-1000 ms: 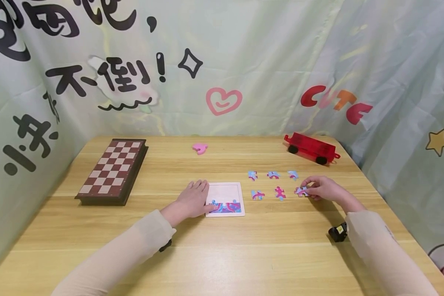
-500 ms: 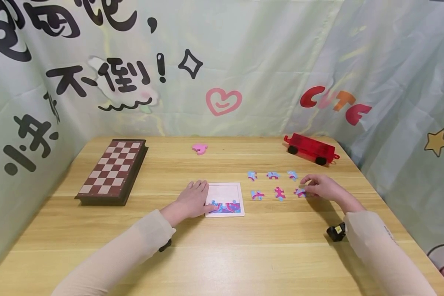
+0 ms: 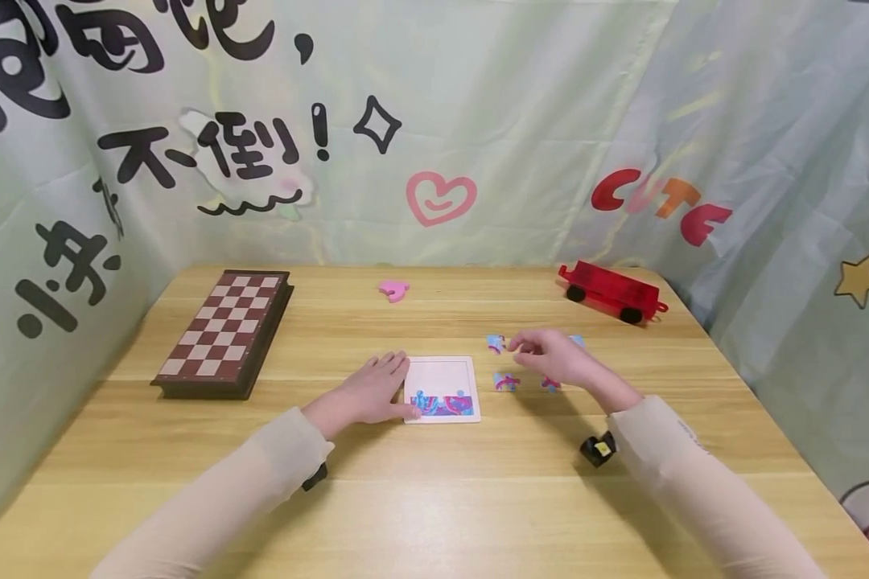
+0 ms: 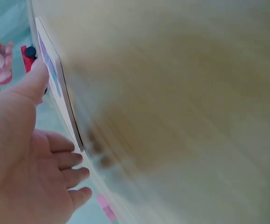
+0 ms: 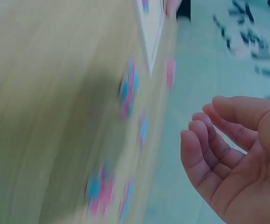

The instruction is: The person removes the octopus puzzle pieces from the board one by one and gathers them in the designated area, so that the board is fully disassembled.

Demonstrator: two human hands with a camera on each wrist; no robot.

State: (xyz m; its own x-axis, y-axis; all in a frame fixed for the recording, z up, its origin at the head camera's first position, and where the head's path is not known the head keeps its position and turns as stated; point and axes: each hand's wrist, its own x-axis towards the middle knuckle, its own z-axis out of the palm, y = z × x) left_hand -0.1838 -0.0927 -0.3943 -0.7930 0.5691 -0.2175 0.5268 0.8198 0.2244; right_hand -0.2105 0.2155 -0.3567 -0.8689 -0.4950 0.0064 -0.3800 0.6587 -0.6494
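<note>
My left hand [image 3: 375,390] rests at the left edge of a white puzzle board [image 3: 440,371], fingers straight and thumb lying over its lower left corner. Along the bottom of the board runs a strip of purple, blue and pink picture. My right hand [image 3: 556,356] hovers over the loose puzzle pieces with fingers loosely bent. In the right wrist view nothing shows between its fingertips [image 5: 218,101]. One piece [image 3: 496,344] lies just left of those fingers, another piece [image 3: 506,382] below it. A pink and blue piece [image 3: 550,384] peeks out under the hand, which hides others.
A folded chessboard box [image 3: 220,334] sits at the left. A small pink object [image 3: 394,290] lies near the back edge, and a red toy wagon [image 3: 611,291] with black wheels stands at the back right. A printed curtain [image 3: 521,121] hangs behind the table.
My right hand has let go of the rightmost puzzle piece and moved left across the pieces. My left hand stays at the board's edge.
</note>
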